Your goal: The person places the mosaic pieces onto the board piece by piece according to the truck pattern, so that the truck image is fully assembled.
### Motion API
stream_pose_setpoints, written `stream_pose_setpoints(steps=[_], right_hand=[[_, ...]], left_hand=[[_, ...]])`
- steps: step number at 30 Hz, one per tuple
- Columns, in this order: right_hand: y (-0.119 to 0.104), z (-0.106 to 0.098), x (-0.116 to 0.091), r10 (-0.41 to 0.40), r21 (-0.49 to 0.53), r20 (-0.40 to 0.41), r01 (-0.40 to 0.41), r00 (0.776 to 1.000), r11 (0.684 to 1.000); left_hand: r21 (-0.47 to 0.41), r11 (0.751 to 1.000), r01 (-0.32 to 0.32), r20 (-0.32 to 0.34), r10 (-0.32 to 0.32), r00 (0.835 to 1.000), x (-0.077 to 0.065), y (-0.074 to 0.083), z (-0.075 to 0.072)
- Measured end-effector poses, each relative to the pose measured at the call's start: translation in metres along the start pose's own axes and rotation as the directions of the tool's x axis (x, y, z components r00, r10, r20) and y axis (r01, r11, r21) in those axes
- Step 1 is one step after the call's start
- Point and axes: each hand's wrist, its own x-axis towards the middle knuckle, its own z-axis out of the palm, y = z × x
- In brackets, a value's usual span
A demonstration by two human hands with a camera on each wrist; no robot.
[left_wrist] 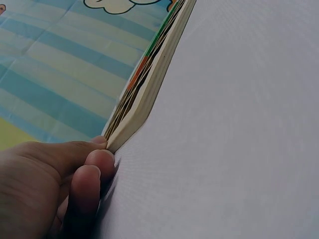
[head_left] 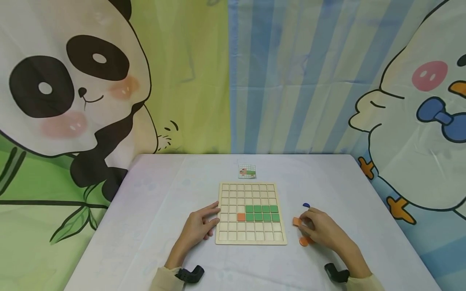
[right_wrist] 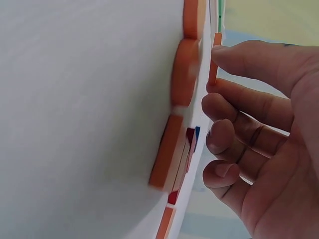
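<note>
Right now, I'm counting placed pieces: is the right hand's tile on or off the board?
Off: the right hand pinches the orange tile beside the board.

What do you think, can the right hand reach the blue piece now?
Probably yes: the blue piece lies close to the right hand, seemingly unobstructed, though that hand pinches an orange piece.

We cannot make out the tiny drawing on the card [head_left: 247, 171], the right hand [head_left: 325, 230] partly covers the orange pieces [head_left: 303, 241] in the head view, the left wrist view cuts off the board [left_wrist: 154, 74] at its top edge, and the right wrist view shows us an orange disc [right_wrist: 185, 74] blurred.
</note>
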Motion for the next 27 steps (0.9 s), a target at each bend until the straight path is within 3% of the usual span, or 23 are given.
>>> stream_pose_setpoints(steps=[8,19,27], right_hand=[[-0.011,0.0,0.008,-0.094,-0.002,-0.055,0.094,0.994,0.996],[-0.03,0.005,0.016,-0.167,0.029,-0.056,0.169,0.984,0.985],[-0.041,0.007,0.022,-0.158,0.031,-0.026,0.159,0.987,0.987]], left_hand=[[0.003,1.0,0.0,-0.005,0.0,1.0,0.0,-0.001,0.0],[0.0,1.0,-0.005,0.006,0.005,1.0,0.001,0.0,0.001],[0.0,1.0,-0.002,0.0,0.002,1.0,0.0,0.0,0.0]])
